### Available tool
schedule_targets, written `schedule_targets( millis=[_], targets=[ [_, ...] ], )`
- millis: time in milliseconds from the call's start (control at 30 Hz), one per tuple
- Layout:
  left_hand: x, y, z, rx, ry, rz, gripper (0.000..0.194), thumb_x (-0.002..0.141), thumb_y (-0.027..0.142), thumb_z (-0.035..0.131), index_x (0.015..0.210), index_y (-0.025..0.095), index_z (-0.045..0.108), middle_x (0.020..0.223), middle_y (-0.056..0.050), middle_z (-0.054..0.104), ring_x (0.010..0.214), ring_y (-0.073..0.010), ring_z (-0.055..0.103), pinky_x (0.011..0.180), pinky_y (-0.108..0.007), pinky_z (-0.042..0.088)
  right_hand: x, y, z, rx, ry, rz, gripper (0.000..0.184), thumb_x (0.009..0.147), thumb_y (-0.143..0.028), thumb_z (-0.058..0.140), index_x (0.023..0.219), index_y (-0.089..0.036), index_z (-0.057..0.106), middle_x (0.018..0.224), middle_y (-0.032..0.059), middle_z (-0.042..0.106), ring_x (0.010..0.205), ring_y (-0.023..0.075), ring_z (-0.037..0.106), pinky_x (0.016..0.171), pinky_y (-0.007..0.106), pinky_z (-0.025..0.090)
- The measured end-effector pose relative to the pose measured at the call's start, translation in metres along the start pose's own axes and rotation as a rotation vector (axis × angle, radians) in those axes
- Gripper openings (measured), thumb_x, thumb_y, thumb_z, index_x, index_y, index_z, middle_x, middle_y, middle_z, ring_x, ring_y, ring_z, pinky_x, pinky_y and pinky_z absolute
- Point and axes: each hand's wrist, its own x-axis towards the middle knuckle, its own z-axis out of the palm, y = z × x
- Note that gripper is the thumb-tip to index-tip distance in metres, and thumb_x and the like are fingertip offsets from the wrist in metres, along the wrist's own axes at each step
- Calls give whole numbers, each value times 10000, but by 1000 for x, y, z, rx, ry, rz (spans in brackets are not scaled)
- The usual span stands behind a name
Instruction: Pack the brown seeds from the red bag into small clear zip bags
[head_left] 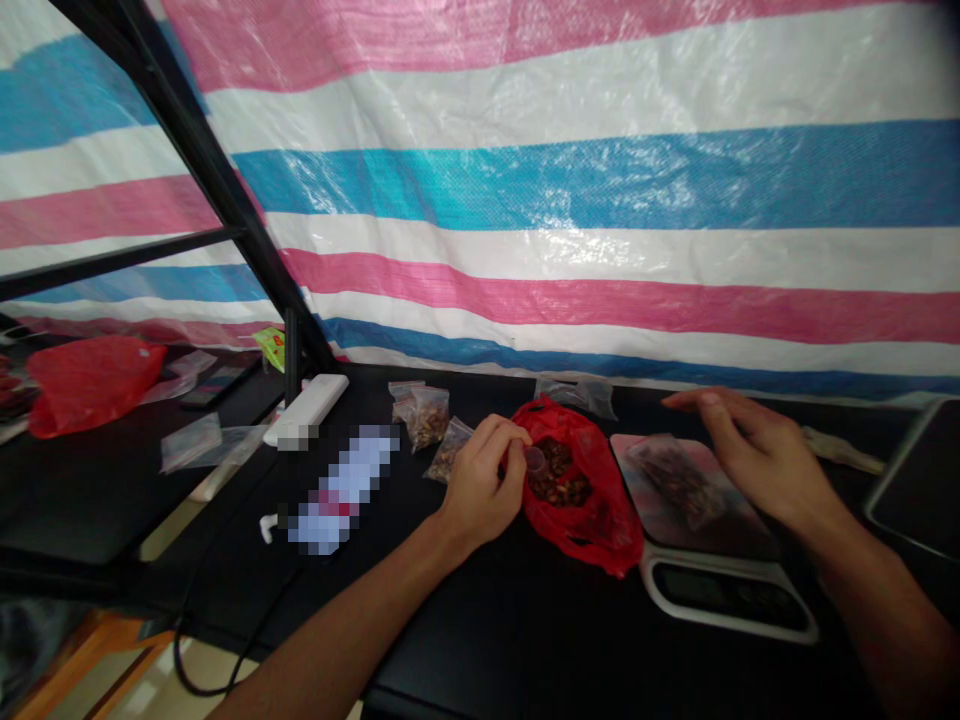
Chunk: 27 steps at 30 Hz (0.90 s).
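"Green shiny packet [271, 347], left of frame: legible?"

"Too small. Centre: left hand [484, 475] pinching small clear cup [535, 460] at red plastic bag [600, 530] of brown pieces [568, 490]. Right: open right hand [757, 450] by filled clear pouch [679, 482] on white scale [720, 545]."

Beyond the grip [486, 475]: striped sheeting [600, 180]. Left of it: white bar-shaped case [311, 405], green packet [271, 346], black frame [204, 160].

A black desk [525, 640] spans the middle and lower right of the frame. Directly on it lie an open red bag [585, 540] right of centre, a white-edged scale [731, 600] at lower right, small filled zip bags [429, 420] near the centre, a white block [319, 400] left of centre, and a pixelated item [341, 495], possibly a phone, below that.
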Motion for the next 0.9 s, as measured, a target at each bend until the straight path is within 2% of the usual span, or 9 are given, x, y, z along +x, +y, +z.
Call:
schedule_targets(
  millis=[100, 200, 333, 400, 500, 600, 700, 800, 900],
  targets=[
    [-1, 1, 1, 9, -13, -6, 212, 1025, 128, 422, 970, 198, 614, 948, -57, 625, 915, -177, 616, 837, -319, 478, -2, 0, -12, -54, 86, 33, 502, 1054, -528, 371, 995, -209, 755, 1027, 96, 761, 1005, 254, 705, 930, 349, 498],
    [-2, 2, 2, 2, -27, 5, 215, 1029, 135, 416, 961, 200, 610, 929, -52, 624, 890, -169, 620, 815, -310, 480, -2, -2, -20, -110, 104, 59, 520, 1031, -566, 391, 955, -204, 757, 934, 83, 750, 879, 248, 696, 822, 349, 497],
    [-3, 2, 3, 22, -40, 15, 200, 1018, 131, 435, 957, 194, 615, 923, -48, 623, 869, -161, 617, 780, -292, 474, -3, -7, -23, -191, 21, 147, 518, 996, -583, 436, 727, -221, 690, 801, 73, 749, 804, 276, 711, 713, 344, 485],
    [-3, 0, 4, 34, -40, 16, 197, 1010, 125, 442, 947, 189, 618, 916, -47, 625, 857, -158, 614, 765, -287, 469, -4, -9, -22, -207, -1, 180, 521, 993, -573, 444, 679, -223, 667, 741, 74, 737, 753, 277, 709, 670, 343, 474],
    [-4, -1, 5, 46, -31, 17, 196, 1001, 119, 451, 928, 183, 621, 902, -44, 627, 835, -154, 606, 745, -283, 459, -5, -11, -20, -222, 12, 194, 525, 994, -573, 447, 676, -216, 662, 695, 80, 722, 727, 279, 704, 656, 347, 466],
    [-4, -1, 5, 53, -19, 11, 190, 991, 115, 463, 912, 182, 622, 884, -40, 623, 818, -152, 598, 726, -279, 451, -5, -13, -19, -272, 11, 203, 504, 995, -596, 435, 785, -217, 694, 711, 87, 736, 759, 302, 719, 661, 358, 462],
    [-4, 0, 5, 56, -15, 2, 192, 982, 108, 467, 906, 185, 625, 873, -37, 624, 798, -149, 596, 707, -275, 446, -4, -17, -21, -362, -79, 199, 486, 1000, -627, 382, 940, -250, 683, 780, 85, 760, 783, 325, 736, 641, 369, 451],
    [-4, -1, 6, 62, -8, 2, 190, 974, 105, 470, 906, 190, 626, 871, -36, 630, 792, -148, 599, 696, -269, 443, -4, -19, -23, -373, -238, 220, 484, 997, -659, 344, 969, -264, 623, 788, 72, 759, 750, 314, 746, 626, 372, 463],
    [-3, -3, 6, 79, -2, 2, 194, 967, 99, 470, 891, 191, 622, 858, -32, 625, 785, -146, 599, 694, -266, 438, -7, -15, -21, -333, -329, 266, 483, 961, -703, 395, 1012, -267, 597, 762, 55, 757, 679, 297, 744, 596, 375, 481]
  ],
)
